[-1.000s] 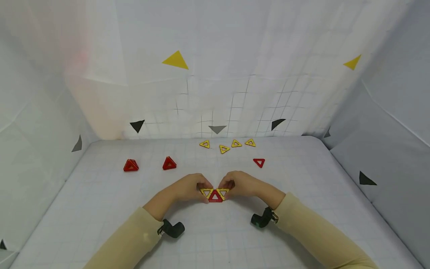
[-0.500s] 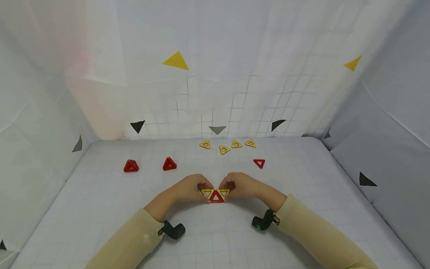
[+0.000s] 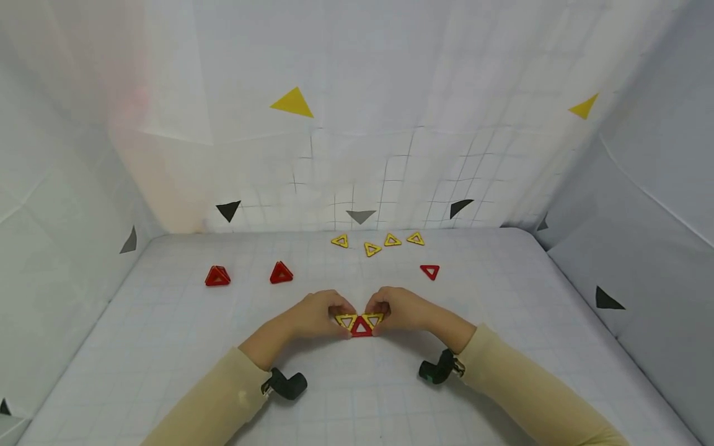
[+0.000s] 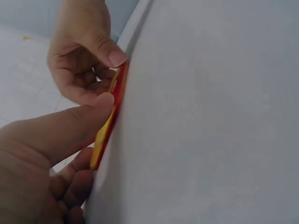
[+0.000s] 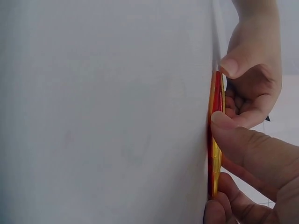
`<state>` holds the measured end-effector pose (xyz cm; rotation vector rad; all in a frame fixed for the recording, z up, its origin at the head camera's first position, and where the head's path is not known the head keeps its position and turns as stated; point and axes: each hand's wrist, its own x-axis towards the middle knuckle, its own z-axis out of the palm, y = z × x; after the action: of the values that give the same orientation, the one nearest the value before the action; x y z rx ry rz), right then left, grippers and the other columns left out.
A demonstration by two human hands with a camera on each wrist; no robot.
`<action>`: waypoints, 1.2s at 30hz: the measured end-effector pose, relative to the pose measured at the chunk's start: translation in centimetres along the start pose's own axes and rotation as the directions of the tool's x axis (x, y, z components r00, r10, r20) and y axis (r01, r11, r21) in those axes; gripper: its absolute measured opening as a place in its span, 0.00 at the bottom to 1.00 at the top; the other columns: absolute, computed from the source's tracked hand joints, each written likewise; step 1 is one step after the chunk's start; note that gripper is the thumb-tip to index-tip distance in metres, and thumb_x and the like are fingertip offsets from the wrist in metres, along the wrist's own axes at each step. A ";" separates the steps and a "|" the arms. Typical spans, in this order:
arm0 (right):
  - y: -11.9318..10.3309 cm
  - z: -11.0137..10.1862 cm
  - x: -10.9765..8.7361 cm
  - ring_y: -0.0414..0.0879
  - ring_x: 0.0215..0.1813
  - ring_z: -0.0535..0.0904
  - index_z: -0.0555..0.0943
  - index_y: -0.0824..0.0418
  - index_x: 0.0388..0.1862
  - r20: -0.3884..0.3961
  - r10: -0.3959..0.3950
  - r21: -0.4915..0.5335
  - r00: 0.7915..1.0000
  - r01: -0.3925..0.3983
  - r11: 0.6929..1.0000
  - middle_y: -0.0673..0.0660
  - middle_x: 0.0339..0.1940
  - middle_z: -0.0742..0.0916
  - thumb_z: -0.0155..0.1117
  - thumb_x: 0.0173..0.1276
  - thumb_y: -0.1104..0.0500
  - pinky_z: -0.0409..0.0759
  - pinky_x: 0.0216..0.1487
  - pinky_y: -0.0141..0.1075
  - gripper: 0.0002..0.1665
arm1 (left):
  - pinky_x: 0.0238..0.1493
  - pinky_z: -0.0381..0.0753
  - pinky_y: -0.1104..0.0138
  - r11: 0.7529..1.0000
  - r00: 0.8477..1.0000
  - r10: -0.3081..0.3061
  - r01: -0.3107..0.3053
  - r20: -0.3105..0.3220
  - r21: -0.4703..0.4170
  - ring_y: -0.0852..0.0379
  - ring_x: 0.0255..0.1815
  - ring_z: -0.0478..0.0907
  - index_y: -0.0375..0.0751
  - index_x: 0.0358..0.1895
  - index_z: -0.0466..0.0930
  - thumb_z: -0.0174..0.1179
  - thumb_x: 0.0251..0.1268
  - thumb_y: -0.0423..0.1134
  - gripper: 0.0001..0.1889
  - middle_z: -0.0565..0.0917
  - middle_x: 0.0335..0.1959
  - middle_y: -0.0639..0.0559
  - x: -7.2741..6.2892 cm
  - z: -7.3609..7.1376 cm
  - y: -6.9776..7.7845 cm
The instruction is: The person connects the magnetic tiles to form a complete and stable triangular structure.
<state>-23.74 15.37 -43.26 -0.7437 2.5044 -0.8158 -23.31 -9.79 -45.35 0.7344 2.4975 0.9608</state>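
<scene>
Two yellow open-centred triangular tiles, one on the left point(image 3: 346, 316) and one on the right point(image 3: 373, 316), stand point down on either side of a red triangular tile point(image 3: 361, 335) in the head view. All three touch in a row. My left hand point(image 3: 318, 314) pinches the left end of this row between thumb and fingers, and my right hand point(image 3: 403, 308) does the same at the right end. Seen edge-on in the left wrist view, red point(image 4: 122, 84) and yellow layers lie against each other. The hands hide the row's outer corners.
Two red pyramid-like pieces, one at far left point(image 3: 217, 276) and one nearer point(image 3: 281, 272), stand on the white gridded table. Several yellow triangles point(image 3: 393, 240) lie along the back. A single red triangle point(image 3: 430, 271) lies at right. White sheet walls point(image 3: 357, 155) enclose the table.
Both hands and the joined triangles have shifted very slightly to the right. Their grip looks the same, and the other pieces stay in place.
</scene>
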 end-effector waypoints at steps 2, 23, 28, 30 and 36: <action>0.1 0.0 0.0 0.40 0.42 0.79 0.86 0.51 0.42 -0.002 0.004 -0.010 1.000 -0.004 1.000 0.44 0.39 0.83 0.81 0.56 0.57 0.79 0.48 0.38 0.16 | 0.58 0.75 0.58 0.999 1.000 -0.018 0.019 0.015 -0.039 0.61 0.50 0.76 0.60 0.51 0.83 0.74 0.56 0.51 0.19 0.80 0.45 0.67 0.3 -0.4 0.0; 0.7 -0.3 -0.8 0.42 0.42 0.78 0.85 0.48 0.42 -0.002 0.027 -0.004 1.000 -0.027 1.000 0.43 0.39 0.83 0.81 0.56 0.56 0.78 0.49 0.38 0.15 | 0.64 0.72 0.54 0.954 0.809 -0.294 0.211 -0.509 -0.214 0.46 0.61 0.73 0.40 0.62 0.78 0.68 0.65 0.47 0.26 0.76 0.59 0.42 9.3 -2.6 -0.8; 0.7 -0.1 -0.6 0.41 0.43 0.78 0.85 0.47 0.42 0.009 0.013 0.004 1.000 -0.013 1.000 0.42 0.39 0.83 0.81 0.56 0.55 0.79 0.48 0.36 0.16 | 0.66 0.68 0.52 0.941 0.745 -0.338 0.264 -0.575 -0.211 0.44 0.66 0.68 0.43 0.68 0.73 0.68 0.64 0.51 0.32 0.74 0.65 0.43 10.7 -2.7 -1.7; 0.7 0.0 -0.6 0.40 0.43 0.78 0.85 0.47 0.42 0.009 0.001 0.005 1.000 -0.001 1.000 0.42 0.40 0.83 0.81 0.56 0.55 0.79 0.48 0.35 0.16 | 0.67 0.65 0.50 0.935 0.731 -0.353 0.288 -0.583 -0.205 0.44 0.68 0.67 0.44 0.69 0.73 0.68 0.63 0.53 0.33 0.74 0.67 0.44 11.1 -2.8 -1.7; 0.9 0.0 -0.6 0.40 0.43 0.79 0.85 0.47 0.41 -0.006 -0.019 0.016 1.000 0.019 1.000 0.42 0.40 0.84 0.81 0.56 0.55 0.79 0.49 0.36 0.15 | 0.65 0.62 0.49 0.934 0.701 -0.339 0.332 -0.627 -0.133 0.44 0.67 0.66 0.45 0.67 0.76 0.67 0.63 0.55 0.32 0.75 0.66 0.46 11.8 -2.6 -1.6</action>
<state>-23.57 16.30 -43.70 -0.7615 2.4969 -0.8445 -34.56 -5.15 -46.36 -0.1246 3.0407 1.2314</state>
